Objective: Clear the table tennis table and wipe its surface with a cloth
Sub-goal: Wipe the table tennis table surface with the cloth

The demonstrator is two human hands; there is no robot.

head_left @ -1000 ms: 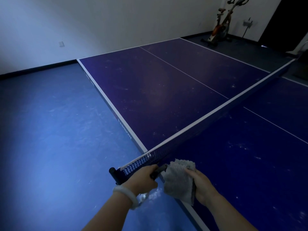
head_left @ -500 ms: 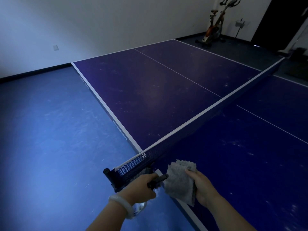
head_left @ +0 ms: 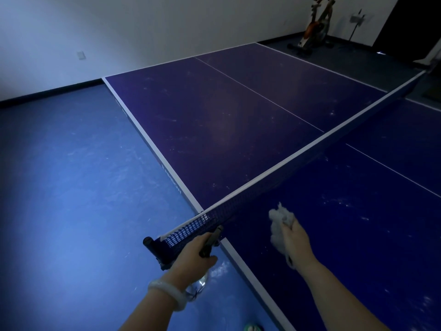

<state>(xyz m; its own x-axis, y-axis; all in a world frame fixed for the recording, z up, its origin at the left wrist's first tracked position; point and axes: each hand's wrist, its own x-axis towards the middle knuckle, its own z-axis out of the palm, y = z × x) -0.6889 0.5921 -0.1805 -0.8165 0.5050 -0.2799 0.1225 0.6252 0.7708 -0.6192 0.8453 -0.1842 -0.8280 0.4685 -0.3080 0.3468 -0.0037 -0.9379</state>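
The blue table tennis table fills the middle and right of the head view, with dusty white smears on its surface. Its net runs from the near left corner to the far right. My left hand grips a dark handle at the net's near clamp post, beside the table edge. My right hand holds a bunched pale cloth over the near half of the table, just right of the net.
Blue floor lies to the left of the table. An exercise bike stands at the far wall. A shiny object shows below my left wrist, and something green sits at the bottom edge.
My right hand has moved the cloth away from the net post to the right, over the table, and bunched it up. My left hand stays on the handle at the post.
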